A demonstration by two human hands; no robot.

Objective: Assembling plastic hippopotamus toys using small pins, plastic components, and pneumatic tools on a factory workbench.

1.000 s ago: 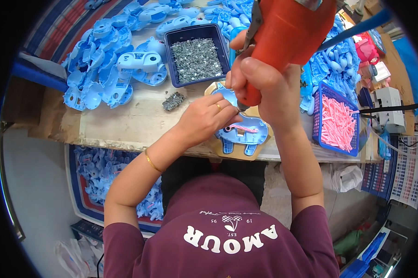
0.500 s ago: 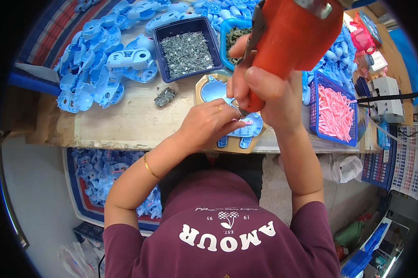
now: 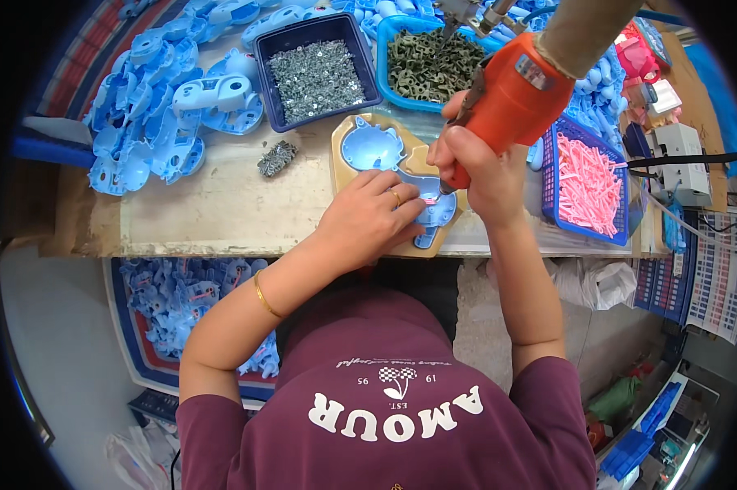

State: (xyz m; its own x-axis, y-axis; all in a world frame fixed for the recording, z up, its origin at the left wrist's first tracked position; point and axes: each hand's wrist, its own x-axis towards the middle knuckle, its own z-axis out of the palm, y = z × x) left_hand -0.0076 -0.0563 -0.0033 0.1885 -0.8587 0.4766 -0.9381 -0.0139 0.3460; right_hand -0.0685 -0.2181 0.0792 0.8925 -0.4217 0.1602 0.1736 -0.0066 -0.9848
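Orange-red tool (image 3: 517,96), light-blue shell (image 3: 372,147), tan fixture (image 3: 417,153), pink sticks (image 3: 587,188), blue-and-red striped sheet (image 3: 84,64)

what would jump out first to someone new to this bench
The big orange driver in the right hand, right of centre, its tip pointed down at a blue piece in a tan holder. The left hand lies over that piece's left side. After that, the heaped blue shells at the far left and the pink sticks at the right.

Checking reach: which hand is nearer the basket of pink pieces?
Right. The right hand holds an orange tool, left of the basket; the left hand is farther left, at the blue shell.
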